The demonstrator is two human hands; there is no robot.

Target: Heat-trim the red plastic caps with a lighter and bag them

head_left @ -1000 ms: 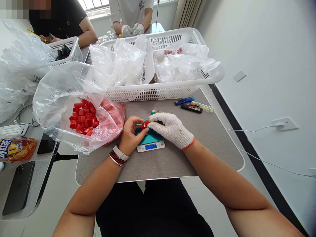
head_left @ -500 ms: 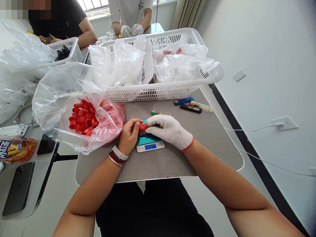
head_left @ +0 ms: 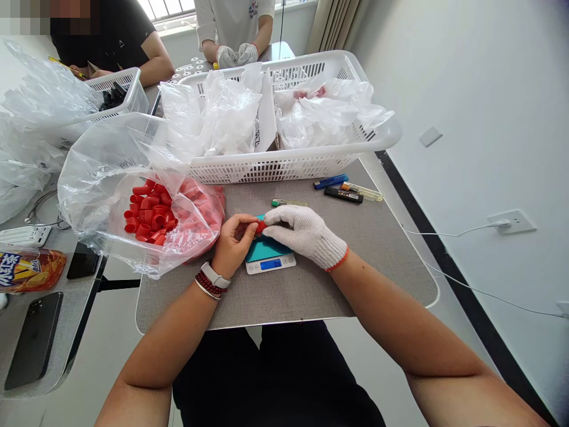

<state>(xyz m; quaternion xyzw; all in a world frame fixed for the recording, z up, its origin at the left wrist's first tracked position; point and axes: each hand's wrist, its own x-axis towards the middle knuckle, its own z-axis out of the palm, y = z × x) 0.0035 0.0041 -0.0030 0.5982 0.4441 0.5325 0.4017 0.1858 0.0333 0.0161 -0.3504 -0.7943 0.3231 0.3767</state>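
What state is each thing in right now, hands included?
Left hand: bare, pinching a red cap
Right hand: gloved, pressed against the cap
Scale: display lit, reading too small to tell
Teal pad: lying on the scale
Bag: open, holding loose red caps
Basket: holding crumpled plastic

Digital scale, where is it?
Head view: the digital scale sits on the mat under the left hand and gloved right hand, beside the bag of red caps.

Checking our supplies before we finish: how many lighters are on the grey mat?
4: a green-capped lighter above the scale; a blue lighter, black lighter and clear lighter grouped to its right.
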